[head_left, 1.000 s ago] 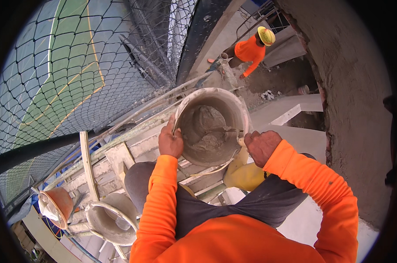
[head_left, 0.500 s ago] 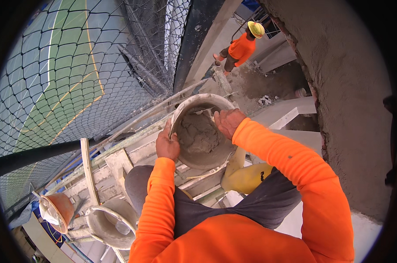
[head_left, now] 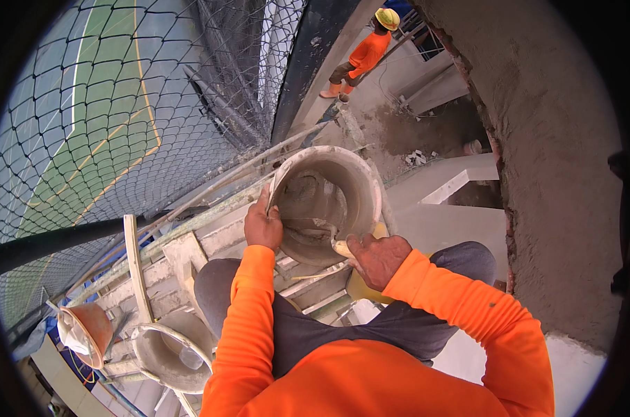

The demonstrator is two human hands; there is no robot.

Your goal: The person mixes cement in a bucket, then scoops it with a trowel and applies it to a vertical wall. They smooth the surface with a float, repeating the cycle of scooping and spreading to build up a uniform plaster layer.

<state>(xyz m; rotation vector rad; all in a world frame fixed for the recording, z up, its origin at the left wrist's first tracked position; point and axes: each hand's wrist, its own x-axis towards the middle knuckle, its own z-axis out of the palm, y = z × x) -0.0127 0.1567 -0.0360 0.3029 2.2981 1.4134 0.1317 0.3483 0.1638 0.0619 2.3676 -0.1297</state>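
A mortar-caked bucket (head_left: 360, 201) holding wet grey mortar (head_left: 308, 194) is between my knees. My left hand (head_left: 263, 224) grips its left rim, thumb and fingers closed on the wall. My right hand (head_left: 376, 258) is closed round the pale handle of a trowel (head_left: 341, 247) at the bucket's near right side; the trowel's blade is down in the mortar, hard to make out.
Wooden planks and rails (head_left: 137, 267) carry me, with a pale bucket (head_left: 144, 351) and an orange bucket (head_left: 103, 326) at lower left. Netting (head_left: 106, 125) runs along the left, a plastered wall (head_left: 551, 174) along the right. A worker in orange (head_left: 367, 52) stands below.
My right hand moved up-left over the bucket, then back down toward its near edge with the trowel. My left hand kept its hold. The worker below moved up and left in view.
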